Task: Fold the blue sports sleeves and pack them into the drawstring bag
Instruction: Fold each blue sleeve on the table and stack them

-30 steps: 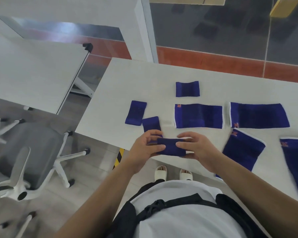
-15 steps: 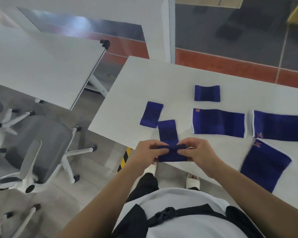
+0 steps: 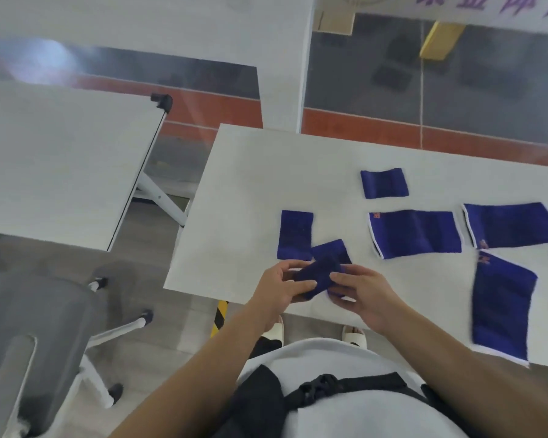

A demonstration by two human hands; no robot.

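Over the near edge of the white table (image 3: pixel 241 197), both hands, left hand (image 3: pixel 279 287) and right hand (image 3: pixel 363 292), pinch the small dark-blue knitted sports sleeve (image 3: pixel 317 278) with curled fingers; edges should be aligned before pressing the fold.

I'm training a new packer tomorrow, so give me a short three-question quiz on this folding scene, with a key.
1. True or false: the left hand and the right hand grip the same small blue sleeve.
2. What lies on the table to the right of the hands? A) a chair B) long white-edged sleeves C) a box
3. Besides the held one, how many small sleeves lie on the table?
Key: 1 true. 2 B. 3 three: the far sleeve, the left sleeve and the near sleeve, partly hidden by the held one.
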